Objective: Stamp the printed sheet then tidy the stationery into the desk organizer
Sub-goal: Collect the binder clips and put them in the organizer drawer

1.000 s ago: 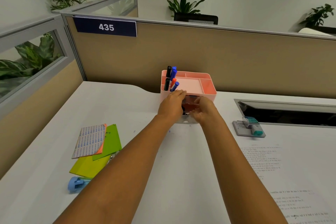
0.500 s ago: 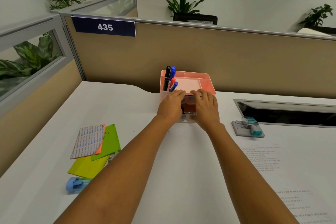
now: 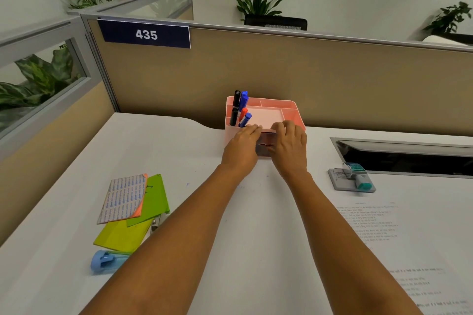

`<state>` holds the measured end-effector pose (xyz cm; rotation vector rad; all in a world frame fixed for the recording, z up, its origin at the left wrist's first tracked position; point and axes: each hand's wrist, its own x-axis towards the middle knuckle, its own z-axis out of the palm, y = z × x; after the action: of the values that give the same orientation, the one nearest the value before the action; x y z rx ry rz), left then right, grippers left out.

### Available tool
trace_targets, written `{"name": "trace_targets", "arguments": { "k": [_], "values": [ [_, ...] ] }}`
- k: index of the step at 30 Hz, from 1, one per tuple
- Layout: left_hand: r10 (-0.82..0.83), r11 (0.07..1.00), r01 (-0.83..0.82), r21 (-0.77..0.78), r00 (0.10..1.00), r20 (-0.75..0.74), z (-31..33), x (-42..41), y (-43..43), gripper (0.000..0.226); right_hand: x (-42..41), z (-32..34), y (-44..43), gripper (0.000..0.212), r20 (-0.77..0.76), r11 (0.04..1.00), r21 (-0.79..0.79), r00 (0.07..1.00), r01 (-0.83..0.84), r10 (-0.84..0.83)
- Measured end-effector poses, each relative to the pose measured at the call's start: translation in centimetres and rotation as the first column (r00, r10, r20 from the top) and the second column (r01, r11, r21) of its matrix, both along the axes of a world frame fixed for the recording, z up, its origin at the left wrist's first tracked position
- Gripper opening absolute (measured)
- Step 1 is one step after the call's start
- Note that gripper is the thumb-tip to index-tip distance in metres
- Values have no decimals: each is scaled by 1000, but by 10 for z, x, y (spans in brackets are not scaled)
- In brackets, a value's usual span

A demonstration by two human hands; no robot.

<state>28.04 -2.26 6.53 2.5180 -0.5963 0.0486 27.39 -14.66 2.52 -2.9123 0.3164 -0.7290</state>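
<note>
Tidying stage, I judge: left hand (image 3: 242, 148) and right hand (image 3: 290, 146) rest flat-fingered on the desk organizer (image 3: 291, 104) front, flanking its drawer (image 3: 266, 145), holding nothing. Printed sheet (image 3: 378, 233) lies on the table (image 3: 192, 151), at right. Next probably calls for seating the drawer, then collecting the stamp (image 3: 358, 178) and coloured notes (image 3: 153, 199).

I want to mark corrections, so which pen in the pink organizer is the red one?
The red-capped pen, low in the middle of the bunch; the black pens and blue pens around it have no red.
</note>
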Motion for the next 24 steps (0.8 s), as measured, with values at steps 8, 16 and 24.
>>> {"name": "trace_targets", "arguments": {
  "k": [8,16,24],
  "values": [
    [1,1000,-1,3,1000,-1,1,0,0,59,2,9,-6,39,-1,999,27,1000,-31,31],
    [-3,1000,3,21,1000,-15,4,-1,1,58,2,9,-1,38,17,999,47,1000,2,-3],
    [1,999,-3,-44,999,-52,13,-11,6,59,-15,24,13,37,114,989,143,993,-29,13]
  ]
}}
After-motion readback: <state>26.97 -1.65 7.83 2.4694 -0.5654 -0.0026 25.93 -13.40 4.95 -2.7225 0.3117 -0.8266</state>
